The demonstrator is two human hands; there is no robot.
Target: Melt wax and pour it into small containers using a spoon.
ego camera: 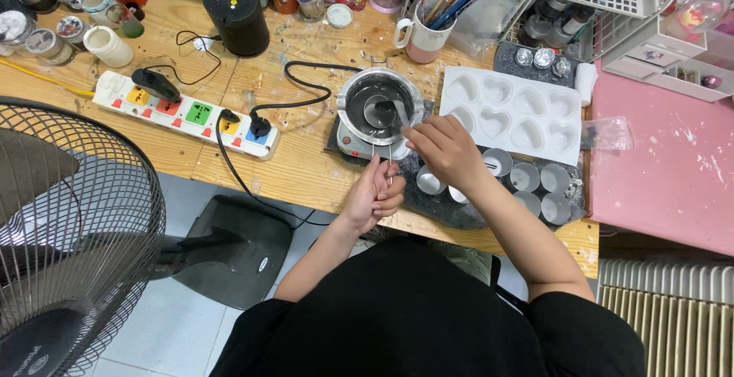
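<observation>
The wooden table (pixel 306 167) was crowded. A white heart mould (pixel 514 113) lay empty beside the small metal pot (pixel 380 102) on its warmer, and the little tins (pixel 527 186) looked unfilled, so pouring seemed yet to come. The right hand (pixel 447 151) gripped a stirring stick (pixel 401 111) in the pot; the left hand (pixel 375 193) pinched thin wicks (pixel 388 164) below it.

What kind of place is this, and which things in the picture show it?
Probably a home craft workbench, perhaps for candle making. A small metal melting pot sits on a heater plate, a white heart-shaped mould lies beside it, and small round tins wait near the table edge. Jars and brushes crowd the back.
</observation>
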